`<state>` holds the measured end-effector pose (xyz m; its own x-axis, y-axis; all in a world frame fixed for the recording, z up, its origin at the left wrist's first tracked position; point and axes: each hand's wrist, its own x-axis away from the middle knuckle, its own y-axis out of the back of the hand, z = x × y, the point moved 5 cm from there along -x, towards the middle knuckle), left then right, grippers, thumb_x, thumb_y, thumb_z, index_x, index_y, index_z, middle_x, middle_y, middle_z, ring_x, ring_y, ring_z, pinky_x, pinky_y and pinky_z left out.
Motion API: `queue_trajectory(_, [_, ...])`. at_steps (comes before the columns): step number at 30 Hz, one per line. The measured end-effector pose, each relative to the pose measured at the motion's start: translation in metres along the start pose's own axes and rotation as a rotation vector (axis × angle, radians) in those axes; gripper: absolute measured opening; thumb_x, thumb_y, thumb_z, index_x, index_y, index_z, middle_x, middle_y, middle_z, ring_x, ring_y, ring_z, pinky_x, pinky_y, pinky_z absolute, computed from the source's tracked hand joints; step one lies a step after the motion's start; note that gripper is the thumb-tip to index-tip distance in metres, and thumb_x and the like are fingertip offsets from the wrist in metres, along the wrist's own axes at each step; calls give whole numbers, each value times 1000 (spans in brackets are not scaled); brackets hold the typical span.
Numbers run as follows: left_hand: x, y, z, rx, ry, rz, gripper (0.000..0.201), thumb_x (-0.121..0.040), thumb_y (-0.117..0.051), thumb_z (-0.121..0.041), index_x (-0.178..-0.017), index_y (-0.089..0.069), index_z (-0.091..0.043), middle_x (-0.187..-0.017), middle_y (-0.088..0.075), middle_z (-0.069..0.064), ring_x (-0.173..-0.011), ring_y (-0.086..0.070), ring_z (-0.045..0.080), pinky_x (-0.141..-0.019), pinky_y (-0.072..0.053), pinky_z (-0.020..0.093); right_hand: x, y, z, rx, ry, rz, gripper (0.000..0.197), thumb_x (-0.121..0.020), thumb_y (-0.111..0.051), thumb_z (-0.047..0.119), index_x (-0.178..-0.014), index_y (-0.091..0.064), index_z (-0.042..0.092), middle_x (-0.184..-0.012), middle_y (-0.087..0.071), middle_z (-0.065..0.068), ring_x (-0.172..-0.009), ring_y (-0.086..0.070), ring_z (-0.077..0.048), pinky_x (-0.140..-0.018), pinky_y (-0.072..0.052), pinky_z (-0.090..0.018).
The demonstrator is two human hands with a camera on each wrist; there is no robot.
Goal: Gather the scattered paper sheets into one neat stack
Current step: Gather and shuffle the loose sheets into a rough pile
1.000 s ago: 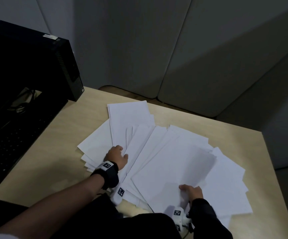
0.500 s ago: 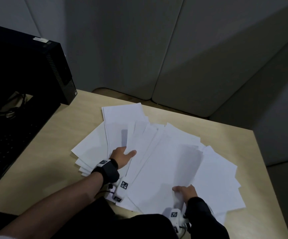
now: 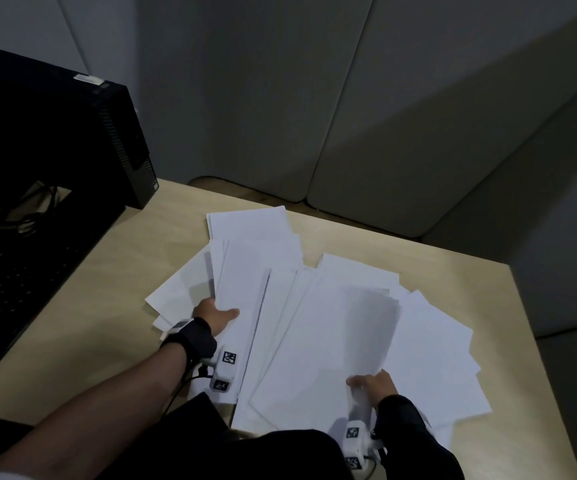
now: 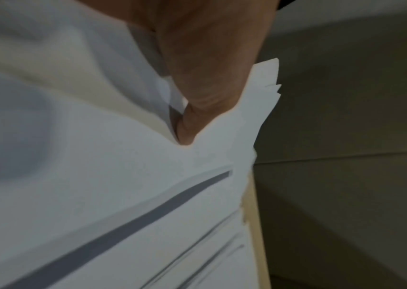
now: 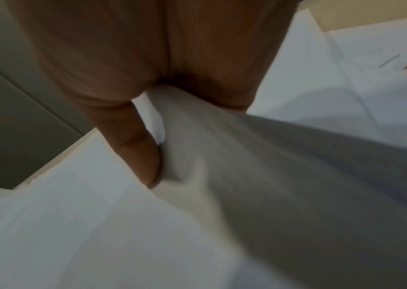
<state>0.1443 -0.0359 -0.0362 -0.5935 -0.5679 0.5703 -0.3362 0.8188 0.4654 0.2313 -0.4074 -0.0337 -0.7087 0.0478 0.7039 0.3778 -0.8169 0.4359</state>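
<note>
While both hands' fingers (image 3: 356, 380) pinch fanned paper sheets (image 3: 314, 341), thumbs lie on top.

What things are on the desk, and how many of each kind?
Paper sheets: too overlapped to count, 1 fanned spread
Black computer tower: 1
Black keyboard: 1
Hands: 2, left hand, right hand
Total: 5, counting the spread as one

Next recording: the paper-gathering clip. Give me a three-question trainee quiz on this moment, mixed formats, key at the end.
1. True or false: the paper sheets already form one neat stack.
2. Which hand grips sheets nearest the person? A) left hand B) right hand
3. Fill in: the black computer tower stands at the table's far ____ corner.

Key: 1 false, they lie fanned out; 2 B; 3 left.
</note>
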Motion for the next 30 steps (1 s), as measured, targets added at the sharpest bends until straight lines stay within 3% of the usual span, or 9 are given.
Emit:
queue_trajectory(6, [28,92,-104,-138,-350,-346,36,-86,-64,-24,-118,-64,-9,-118,-69,16,-107,-65,33,-88,-51,35,3,-2,4,35,3,10,61,-45,-73,9,-103,-64,-8,-91,-66,-17,-83,-62,-29,-68,-47,-29])
queue_trajectory(10, [51,150,-165,161,-493,-462,33,-85,-66,-19,-117,-66,-9,-109,-68,3,-100,-63,15,-85,-43,22,6,0,11,39,8,25,41,-52,-79,-7,-86,-58,0,-75,-63,-10,-68,-57,-25,-40,-45,-17])
queue_trajectory(13, [45,154,-176,342,-494,-298,35,-81,-71,-17,-114,-67,-8,-105,-66,1,-90,-67,7,-81,-50,20,0,0,9,37,10,25,39,-57,-77,-18,-88,-59,-3,-63,-62,-6,-57,-57,-20,-36,-45,-15])
queue_trajectory(16, [33,103,-164,183,-419,30,57,-63,-77,-39,-113,-66,-14,-112,-69,7,-97,-68,16,-92,-53,33,-3,-6,8,12,32,66,57,-55,-83,-8,-107,-59,-6,-78,-67,-11,-64,-60,-21,-49,-50,-23])
queue_trajectory(19, [26,21,-128,-151,-356,216,55,-80,-75,-28,-129,-55,-11,-127,-63,10,-111,-62,24,-91,-45,26,9,-7,15,-218,59,46,60,-80,-72,39,-125,-55,3,-109,-64,-16,-89,-60,-27,-79,-48,-34])
queue_trajectory(22, [23,-52,-83,-361,-283,264,59,-85,-68,-34,-137,-48,-13,-135,-59,10,-118,-59,27,-95,-46,28,11,-8,9,-493,-72,84,82,-75,-37,81,-125,-56,18,-123,-62,-13,-114,-57,-31,-100,-43,-42])
queue_trajectory(26, [29,-99,-48,-469,-273,343,62,-89,-61,-38,-143,-40,-17,-136,-58,10,-120,-57,29,-100,-47,34,2,-12,0,-340,-42,113,80,-50,-80,65,-112,-65,18,-109,-71,-9,-96,-69,-30,-89,-54,-43])
queue_trajectory(28, [31,-99,-46,-441,-286,352,57,-88,-62,-41,-137,-47,-16,-129,-61,7,-116,-59,28,-96,-48,33,-5,-14,-5,-159,2,91,86,-40,-86,41,-115,-64,6,-103,-72,-13,-90,-70,-31,-79,-55,-38])
queue_trajectory(30, [21,-74,-46,-314,-264,214,50,-83,-67,-46,-121,-56,-17,-112,-62,5,-111,-60,28,-91,-48,33,-8,-16,-9,-66,-9,75,80,-41,-84,31,-113,-64,1,-100,-72,-17,-87,-68,-31,-75,-53,-37])
